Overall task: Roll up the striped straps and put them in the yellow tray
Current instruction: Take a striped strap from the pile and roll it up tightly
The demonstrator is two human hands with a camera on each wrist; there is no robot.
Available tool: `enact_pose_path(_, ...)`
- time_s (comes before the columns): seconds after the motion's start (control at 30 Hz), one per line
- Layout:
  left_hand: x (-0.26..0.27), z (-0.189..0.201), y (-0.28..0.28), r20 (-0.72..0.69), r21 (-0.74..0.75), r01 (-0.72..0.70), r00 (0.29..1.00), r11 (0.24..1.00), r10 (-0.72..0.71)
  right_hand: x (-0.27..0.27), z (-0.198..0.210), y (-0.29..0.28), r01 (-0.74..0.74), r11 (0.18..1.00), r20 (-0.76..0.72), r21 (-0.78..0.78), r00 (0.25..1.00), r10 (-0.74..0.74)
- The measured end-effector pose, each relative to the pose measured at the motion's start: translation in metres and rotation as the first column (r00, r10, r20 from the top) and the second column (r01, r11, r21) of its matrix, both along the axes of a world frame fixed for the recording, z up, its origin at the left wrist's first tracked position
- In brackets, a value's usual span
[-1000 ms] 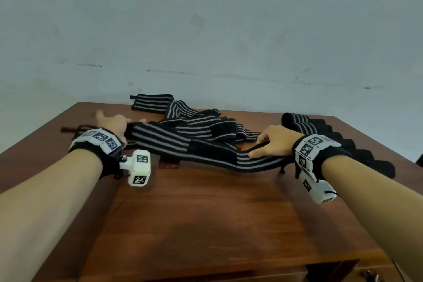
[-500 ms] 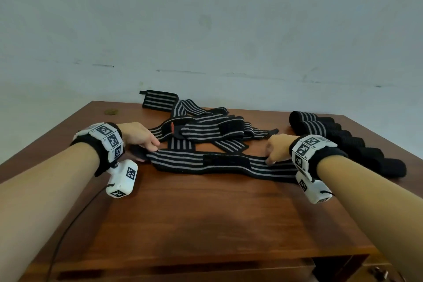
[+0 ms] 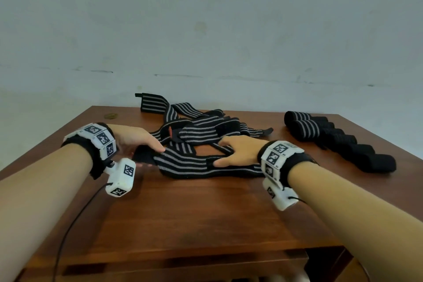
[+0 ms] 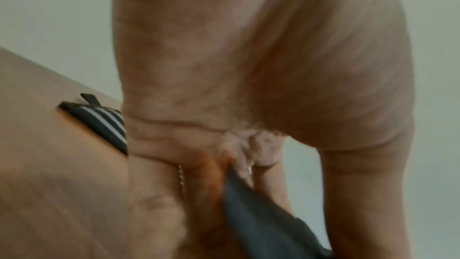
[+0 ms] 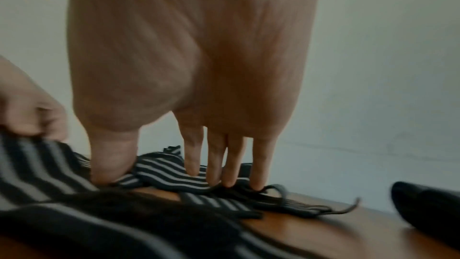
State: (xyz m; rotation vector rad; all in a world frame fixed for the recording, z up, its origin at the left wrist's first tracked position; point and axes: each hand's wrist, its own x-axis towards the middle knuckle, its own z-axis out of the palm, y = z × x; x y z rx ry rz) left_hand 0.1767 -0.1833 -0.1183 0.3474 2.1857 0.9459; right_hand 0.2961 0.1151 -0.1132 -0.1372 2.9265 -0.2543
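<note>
Head view: the nearest striped strap (image 3: 194,165) lies left-to-right across the frame's middle. The left hand (image 3: 135,142) pinches its left end; the right hand (image 3: 240,151) presses flat, fingers straight, near its middle.

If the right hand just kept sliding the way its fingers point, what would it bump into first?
Most likely the tangled pile of striped straps. The right hand lies flat on the near strap, fingers pointing away and leftward into that heap. Depth is hard to judge, but nothing else appears between.
</note>
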Motion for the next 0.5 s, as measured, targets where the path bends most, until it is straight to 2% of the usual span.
enact_pose_path(0.1,0.008,0.005,0.003,-0.032,0.096,-0.001,0.999,0.995,0.004,-0.006,-0.006,-0.031,-0.065,0.985,0.056,-0.157,0.996,0.074)
enact_pose_path(0.2,0.011,0.012,0.000,-0.010,0.144,-0.015,1.000,0.989,0.017,-0.013,-0.008,-0.048,-0.105,0.989,0.075,-0.100,0.991,0.112)
enact_pose_path(0.23,0.014,0.015,0.001,0.025,0.159,-0.006,1.000,0.987,0.002,-0.015,-0.007,-0.048,-0.113,0.991,0.030,-0.070,0.993,0.115)
enact_pose_path(0.3,0.018,0.019,-0.001,0.097,0.169,0.030,0.994,0.985,-0.047,-0.018,-0.001,-0.047,-0.148,0.989,-0.157,-0.025,0.977,0.142)
enact_pose_path(0.37,0.024,0.020,0.001,0.120,0.153,0.071,0.989,0.986,-0.090,-0.018,0.006,-0.043,-0.175,0.980,-0.354,0.090,0.914,0.196)
enact_pose_path(0.4,0.024,0.019,0.002,0.105,0.130,0.069,0.991,0.989,-0.083,-0.016,0.008,-0.041,-0.188,0.973,-0.406,0.134,0.885,0.227)
enact_pose_path(0.47,0.020,0.013,0.004,0.092,0.116,0.088,0.991,0.989,-0.099,-0.013,0.007,-0.039,-0.200,0.970,-0.406,0.137,0.882,0.240)
enact_pose_path(0.5,0.018,0.010,0.005,0.101,0.114,0.122,0.986,0.986,-0.134,-0.012,0.006,-0.038,-0.200,0.976,-0.352,0.083,0.911,0.216)
